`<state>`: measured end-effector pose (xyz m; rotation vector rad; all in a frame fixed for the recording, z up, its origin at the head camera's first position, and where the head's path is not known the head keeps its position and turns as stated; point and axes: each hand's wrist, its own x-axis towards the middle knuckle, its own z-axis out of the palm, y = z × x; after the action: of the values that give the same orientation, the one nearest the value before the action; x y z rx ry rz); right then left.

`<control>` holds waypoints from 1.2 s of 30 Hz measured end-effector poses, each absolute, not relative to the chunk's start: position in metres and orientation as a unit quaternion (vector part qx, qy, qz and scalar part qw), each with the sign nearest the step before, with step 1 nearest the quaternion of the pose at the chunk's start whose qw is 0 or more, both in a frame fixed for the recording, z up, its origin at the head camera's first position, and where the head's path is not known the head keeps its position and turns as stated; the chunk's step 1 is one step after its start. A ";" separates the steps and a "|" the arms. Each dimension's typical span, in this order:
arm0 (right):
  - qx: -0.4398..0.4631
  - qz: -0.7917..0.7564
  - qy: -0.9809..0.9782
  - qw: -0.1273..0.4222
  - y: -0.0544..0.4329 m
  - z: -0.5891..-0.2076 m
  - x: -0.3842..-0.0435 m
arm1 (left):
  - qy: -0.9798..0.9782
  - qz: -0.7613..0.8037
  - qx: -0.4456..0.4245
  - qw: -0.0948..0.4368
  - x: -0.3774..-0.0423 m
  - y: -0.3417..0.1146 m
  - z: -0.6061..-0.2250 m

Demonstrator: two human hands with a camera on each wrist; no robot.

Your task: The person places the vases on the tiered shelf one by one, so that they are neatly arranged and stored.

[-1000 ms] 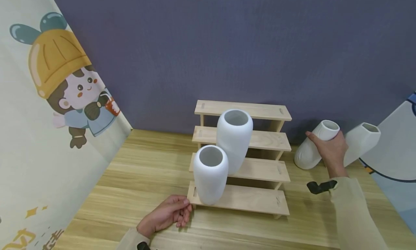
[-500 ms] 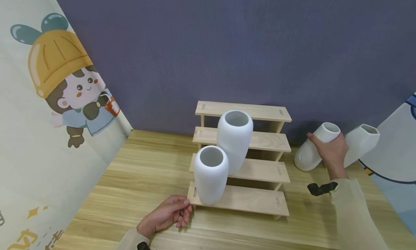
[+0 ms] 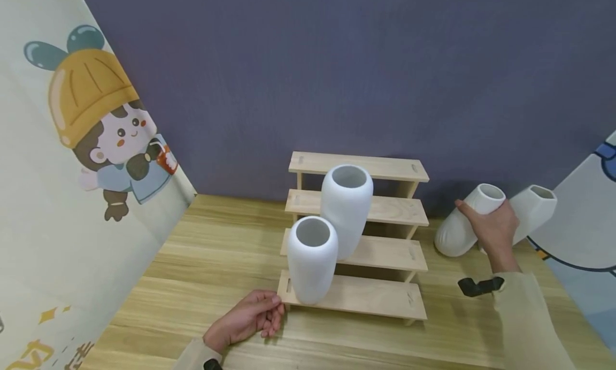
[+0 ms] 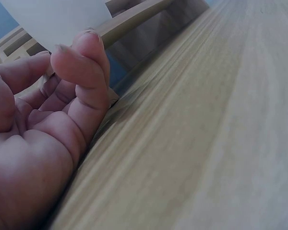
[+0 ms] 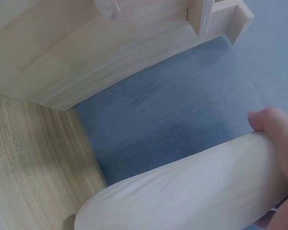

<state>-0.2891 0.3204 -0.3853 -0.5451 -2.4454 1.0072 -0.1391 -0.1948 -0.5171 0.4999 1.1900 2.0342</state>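
Observation:
My right hand (image 3: 495, 225) grips a white vase (image 3: 454, 233) with faint grooves near its top. The vase leans to the right, its base low over the tabletop; the right wrist view shows the thumb along the side of this vase (image 5: 182, 191). Thumb and forefinger of my left hand (image 3: 250, 312) pinch the left end of the lowest step of a four-tier wooden display stand (image 3: 375, 295). A smooth white vase (image 3: 312, 268) stands on that lowest step, and a taller white vase (image 3: 347, 209) stands on the step behind it.
Another white vase (image 3: 531, 212), with an angular mouth, stands right behind my right hand. The wood-grain table (image 3: 216, 241) meets a dark blue back wall (image 3: 289, 81). Cartoon-printed panels, one a light wall (image 3: 29, 172), flank both sides.
My right hand and the grooved vase have shifted very slightly toward me. My left hand keeps its place at the stand. The view has drifted a little.

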 end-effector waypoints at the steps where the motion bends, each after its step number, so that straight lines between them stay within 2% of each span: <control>1: -0.194 0.362 -0.885 0.220 0.320 -0.384 -0.288 | 0.460 0.789 0.197 0.357 -0.139 -0.195 -0.517; 6: -0.181 0.349 -0.892 0.220 0.317 -0.381 -0.281 | 0.460 0.789 0.197 0.357 -0.138 -0.195 -0.517; 30: -0.130 0.353 -0.904 0.202 0.331 -0.372 -0.311 | 0.465 0.801 0.184 0.330 -0.158 -0.171 -0.517; 36: -0.124 0.351 -0.906 0.200 0.329 -0.369 -0.304 | 0.459 0.803 0.191 0.329 -0.158 -0.171 -0.516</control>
<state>-0.3044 0.3288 -0.3691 -0.3476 -2.5343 0.9813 -0.1579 -0.1713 -0.5162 0.5004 1.2006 2.1013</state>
